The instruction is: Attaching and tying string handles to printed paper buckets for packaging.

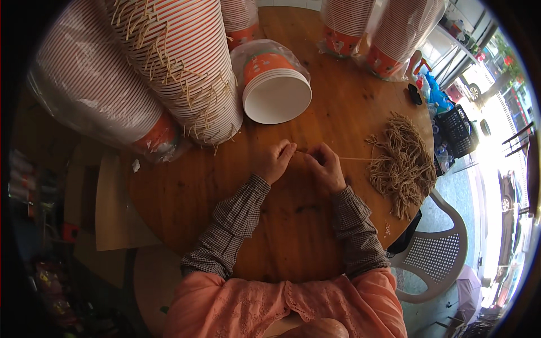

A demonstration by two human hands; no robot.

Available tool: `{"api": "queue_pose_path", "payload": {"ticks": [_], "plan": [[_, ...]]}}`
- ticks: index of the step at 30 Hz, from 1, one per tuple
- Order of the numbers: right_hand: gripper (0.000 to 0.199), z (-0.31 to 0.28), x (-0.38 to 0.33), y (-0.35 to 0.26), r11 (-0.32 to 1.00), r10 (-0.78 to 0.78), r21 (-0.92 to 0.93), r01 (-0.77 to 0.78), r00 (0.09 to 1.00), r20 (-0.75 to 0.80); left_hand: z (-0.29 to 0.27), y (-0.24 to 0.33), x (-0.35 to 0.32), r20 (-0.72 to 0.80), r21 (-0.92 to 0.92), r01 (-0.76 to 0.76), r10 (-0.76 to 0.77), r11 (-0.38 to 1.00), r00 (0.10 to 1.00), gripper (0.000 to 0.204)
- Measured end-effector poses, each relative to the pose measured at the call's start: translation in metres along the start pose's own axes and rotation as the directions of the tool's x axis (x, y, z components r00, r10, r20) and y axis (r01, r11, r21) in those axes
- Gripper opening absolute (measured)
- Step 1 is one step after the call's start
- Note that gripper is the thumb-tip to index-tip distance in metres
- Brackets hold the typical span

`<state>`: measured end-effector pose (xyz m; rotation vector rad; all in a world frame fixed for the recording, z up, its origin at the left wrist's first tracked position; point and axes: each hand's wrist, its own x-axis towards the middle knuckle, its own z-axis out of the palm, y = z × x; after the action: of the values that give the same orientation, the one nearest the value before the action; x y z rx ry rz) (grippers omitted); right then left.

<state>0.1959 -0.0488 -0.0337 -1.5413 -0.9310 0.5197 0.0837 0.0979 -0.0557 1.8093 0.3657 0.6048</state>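
Note:
Above the middle of the wooden table, my left hand (276,161) pinches one end of a thin tan string (355,159). A short way to its right, my right hand (327,164) is closed on the same string, fingers bent. From there the strand runs rightward to a tangled heap of tan strings (401,163) on the table. Beyond my hands lies a short nested set of white and orange paper buckets (276,96), tilted with the white opening toward me and plastic film around its far end. Left of it stands a tall bucket stack (186,67) with string pieces hanging along its side.
Another plastic-wrapped bucket stack (96,73) leans at the far left, and more wrapped stacks (400,34) stand at the back right. A small black object (415,94) rests by the table's right edge. Beyond that edge are a black crate (455,132) and a grey plastic chair (434,259).

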Motion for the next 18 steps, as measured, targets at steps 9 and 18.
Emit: {"api": "queue_pose_path", "payload": {"ticks": [9,18], "plan": [[0.009,0.007,-0.004,0.001,0.988,0.026,-0.143,-0.049,0.986,-0.163,0.003,0.003,-0.001,0.007,0.114,-0.108,0.108,0.988,0.994,0.013],[0.012,0.015,0.018,0.016,0.828,-0.317,-0.493,0.267,0.948,-0.018,-0.005,-0.012,0.012,-0.046,0.285,-0.167,0.187,0.944,0.981,0.009]]}}
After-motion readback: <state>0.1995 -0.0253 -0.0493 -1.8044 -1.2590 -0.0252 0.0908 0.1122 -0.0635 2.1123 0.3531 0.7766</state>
